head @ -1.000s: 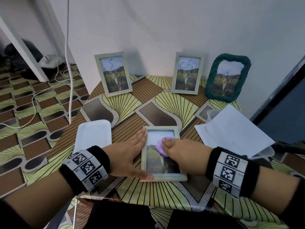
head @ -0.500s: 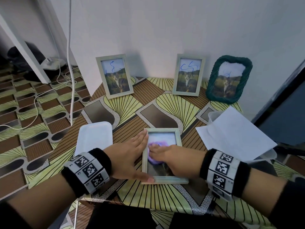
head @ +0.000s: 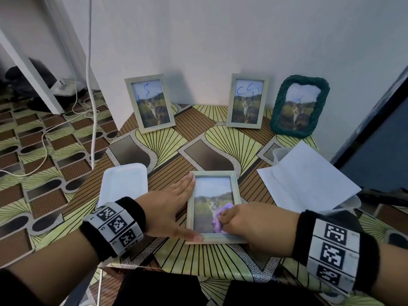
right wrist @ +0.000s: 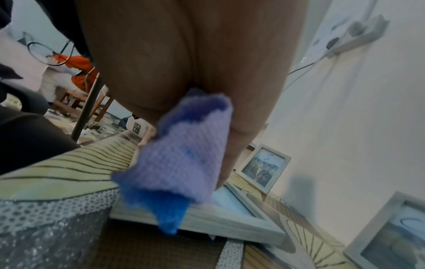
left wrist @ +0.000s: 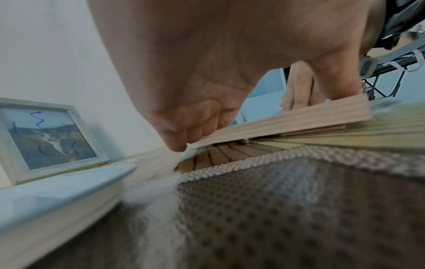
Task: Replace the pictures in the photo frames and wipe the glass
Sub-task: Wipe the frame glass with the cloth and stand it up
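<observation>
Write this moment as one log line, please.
step: wiping glass | left hand: flat, steadying frame | right hand: grips cloth on glass

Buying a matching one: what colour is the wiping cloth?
Lilac cloth with blue stains, clearest in the right wrist view.

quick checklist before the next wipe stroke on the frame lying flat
1. Flat frame steadied: ok. The left hand lies open against its left edge, thumb at the near corner.
2. Cloth in grip: ok. The right hand holds the purple cloth bunched in its fingers.
3. Cloth on the glass: ok; it sits over the lower part of the picture.
4. Upper glass free of marks: ok, no scribble shows there.
5. Glass under the cloth and hand: cannot tell, it is covered.
6. Other frames done: not ok. The left standing frame, middle standing frame and green frame show blue scribbles.
</observation>
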The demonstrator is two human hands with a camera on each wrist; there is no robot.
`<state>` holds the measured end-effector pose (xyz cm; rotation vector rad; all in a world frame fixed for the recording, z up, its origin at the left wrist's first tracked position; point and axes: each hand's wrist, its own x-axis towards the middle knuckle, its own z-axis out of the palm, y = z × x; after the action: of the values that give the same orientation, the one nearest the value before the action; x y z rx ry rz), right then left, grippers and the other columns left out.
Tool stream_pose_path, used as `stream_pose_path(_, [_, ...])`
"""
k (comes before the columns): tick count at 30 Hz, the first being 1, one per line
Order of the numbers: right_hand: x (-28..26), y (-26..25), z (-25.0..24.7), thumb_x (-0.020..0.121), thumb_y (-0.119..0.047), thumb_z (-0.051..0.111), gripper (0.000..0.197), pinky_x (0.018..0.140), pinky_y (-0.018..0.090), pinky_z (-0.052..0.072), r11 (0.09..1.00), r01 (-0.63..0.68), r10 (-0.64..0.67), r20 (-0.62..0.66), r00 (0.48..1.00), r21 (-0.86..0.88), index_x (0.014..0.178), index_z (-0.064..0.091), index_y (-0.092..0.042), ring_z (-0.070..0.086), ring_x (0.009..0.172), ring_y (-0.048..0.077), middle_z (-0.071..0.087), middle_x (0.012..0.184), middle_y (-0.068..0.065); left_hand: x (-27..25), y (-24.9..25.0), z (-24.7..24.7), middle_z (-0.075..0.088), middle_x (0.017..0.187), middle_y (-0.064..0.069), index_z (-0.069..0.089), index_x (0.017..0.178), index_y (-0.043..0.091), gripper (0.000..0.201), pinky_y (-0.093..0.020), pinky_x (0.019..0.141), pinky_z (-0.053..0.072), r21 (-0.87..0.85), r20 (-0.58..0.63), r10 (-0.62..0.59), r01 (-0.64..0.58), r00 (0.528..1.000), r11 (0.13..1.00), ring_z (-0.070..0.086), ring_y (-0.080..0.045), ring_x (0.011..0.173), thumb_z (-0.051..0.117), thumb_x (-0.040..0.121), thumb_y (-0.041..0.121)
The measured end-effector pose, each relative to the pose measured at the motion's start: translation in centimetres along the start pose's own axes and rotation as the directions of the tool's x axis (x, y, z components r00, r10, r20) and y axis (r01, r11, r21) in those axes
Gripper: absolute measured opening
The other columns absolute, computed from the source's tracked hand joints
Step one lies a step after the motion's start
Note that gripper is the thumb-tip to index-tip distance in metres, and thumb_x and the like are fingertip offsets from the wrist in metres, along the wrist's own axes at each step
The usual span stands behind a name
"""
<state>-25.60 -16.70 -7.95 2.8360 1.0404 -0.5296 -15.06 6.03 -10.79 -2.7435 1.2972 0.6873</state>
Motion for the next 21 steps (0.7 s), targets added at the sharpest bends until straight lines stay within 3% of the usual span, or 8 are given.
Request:
stream_pose_path(3, [0.6, 0.4, 0.5, 0.091, -0.008, 0.051, 0.032, 0.105, 0.036, 0.042, 0.989, -0.062, 0.064, 0.01, 0.998, -0.136, 0.122, 0.049, -0.014, 0.051, 0.122, 0.022, 0.051, 0.131, 0.005, 0.0, 0.1, 0.1, -0.044, 0.15, 0.012, -0.036, 0.144, 0.023, 0.137, -0.024, 0.118, 0.002, -0.003, 0.003, 0.003, -0.003, 1.0, 1.0, -0.029, 0.001, 0.141, 0.035, 0.057, 0.101])
stream_pose_path(7, [1.2, 1.1, 0.4, 0.098, 0.0, 0.03, 0.035, 0.107, 0.035, 0.039, 0.985, -0.126, 0.124, -0.024, 0.992, -0.116, 0.131, 0.04, -0.006, 0.05, 0.122, 0.025, 0.047, 0.136, 0.013, 0.0, 0.1, 0.0, -0.044, 0.149, 0.011, -0.036, 0.143, 0.023, 0.136, -0.024, 0.117, 0.0, -0.009, 0.017, 0.006, -0.006, 1.0, 1.0, -0.029, 0.0, 0.141, 0.036, 0.058, 0.1])
stream_pose_path(9, [1.9, 1.2, 0.1, 0.1, -0.002, 0.033, 0.038, 0.111, 0.033, 0.035, 0.977, -0.162, 0.157, -0.048, 0.986, -0.141, 0.137, 0.037, -0.006, 0.046, 0.129, 0.024, 0.043, 0.144, 0.012, 0.0, 0.2, -0.1, -0.045, 0.148, 0.011, -0.036, 0.143, 0.023, 0.136, -0.024, 0.116, 0.001, -0.007, 0.02, 0.004, -0.004, 1.0, 1.0, -0.029, 0.0, 0.14, 0.036, 0.058, 0.1])
stream_pose_path(12, [3.4, 1.4, -1.4, 0.099, -0.005, 0.037, 0.048, 0.115, 0.032, 0.026, 0.966, -0.234, 0.233, -0.023, 0.972, -0.111, 0.148, 0.032, -0.005, 0.026, 0.146, 0.024, 0.026, 0.159, 0.014, 0.0, 0.3, -0.2, -0.044, 0.149, 0.011, -0.035, 0.144, 0.023, 0.136, -0.024, 0.116, 0.001, -0.005, 0.018, -0.003, 0.003, 1.0, 1.0, -0.028, 0.0, 0.14, 0.037, 0.058, 0.099])
stream_pose_path(14, [4.8, 1.3, -2.5, 0.097, -0.002, 0.044, 0.06, 0.118, 0.036, 0.025, 0.963, -0.262, 0.263, 0.016, 0.965, -0.057, 0.152, 0.021, -0.003, 0.018, 0.15, 0.025, 0.013, 0.163, 0.015, 0.0, 0.3, -0.1, -0.043, 0.15, 0.009, -0.034, 0.145, 0.022, 0.137, -0.025, 0.117, 0.003, 0.002, 0.015, -0.008, 0.008, 1.0, 1.0, -0.027, -0.001, 0.141, 0.038, 0.058, 0.099])
stream_pose_path(17, [6.7, 0.4, -3.0, 0.096, -0.006, 0.054, 0.081, 0.123, 0.039, 0.013, 0.964, -0.266, 0.26, 0.135, 0.956, 0.031, 0.156, 0.0, -0.004, 0.0, 0.152, 0.024, -0.007, 0.164, 0.013, 0.0, 0.3, -0.2, -0.042, 0.151, 0.009, -0.031, 0.147, 0.022, 0.136, -0.024, 0.116, 0.003, 0.001, 0.017, -0.015, 0.015, 1.0, 1.0, -0.026, -0.001, 0.142, 0.039, 0.06, 0.098])
stream_pose_path(19, [7.1, 0.0, -2.8, 0.096, -0.005, 0.052, 0.079, 0.123, 0.037, 0.011, 0.968, -0.244, 0.235, 0.128, 0.964, 0.06, 0.156, -0.001, -0.004, -0.002, 0.152, 0.024, -0.008, 0.164, 0.014, 0.1, 0.3, -0.2, -0.041, 0.151, 0.009, -0.03, 0.147, 0.022, 0.135, -0.023, 0.115, 0.002, 0.0, 0.017, -0.011, 0.011, 1.0, 1.0, -0.026, -0.001, 0.142, 0.041, 0.061, 0.097])
stream_pose_path(21, [6.6, -0.1, -2.7, 0.097, -0.004, 0.049, 0.072, 0.123, 0.038, 0.015, 0.975, -0.205, 0.195, 0.115, 0.974, 0.082, 0.156, 0.009, -0.006, 0.004, 0.152, 0.024, -0.003, 0.165, 0.013, 0.1, 0.3, -0.2, -0.041, 0.151, 0.01, -0.03, 0.147, 0.022, 0.136, -0.022, 0.114, 0.002, 0.007, 0.007, -0.009, 0.009, 1.0, 1.0, -0.026, -0.001, 0.142, 0.041, 0.06, 0.097])
